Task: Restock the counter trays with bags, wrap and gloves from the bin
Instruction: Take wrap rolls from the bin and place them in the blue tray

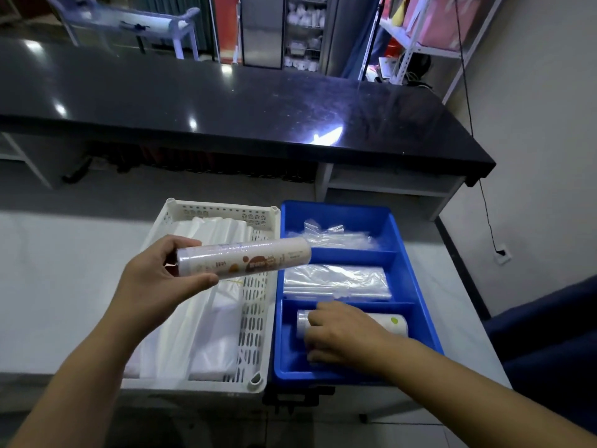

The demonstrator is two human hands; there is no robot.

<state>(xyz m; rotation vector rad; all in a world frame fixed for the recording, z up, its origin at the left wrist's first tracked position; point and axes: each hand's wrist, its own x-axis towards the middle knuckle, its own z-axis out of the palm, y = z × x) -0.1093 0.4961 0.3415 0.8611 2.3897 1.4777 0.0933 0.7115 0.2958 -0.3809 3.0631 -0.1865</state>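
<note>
My left hand [155, 279] holds a roll of plastic wrap [248, 258] level above the white perforated basket [258, 318], which contains white plastic bags [206, 331]. To the right stands a blue tray [416, 286] divided into three compartments. Its far compartment has clear plastic gloves or bags [329, 236], and the middle one has a flat stack of clear bags [336, 281]. In the near compartment my right hand [342, 334] rests on a second roll of wrap [392, 323], fingers curled over its left part.
Both containers stand on a light grey counter [64, 286]. Behind it runs a long black glossy worktop [226, 101]. A wall with a socket and hanging cable [500, 253] is on the right, and a dark blue seat [549, 334] at lower right.
</note>
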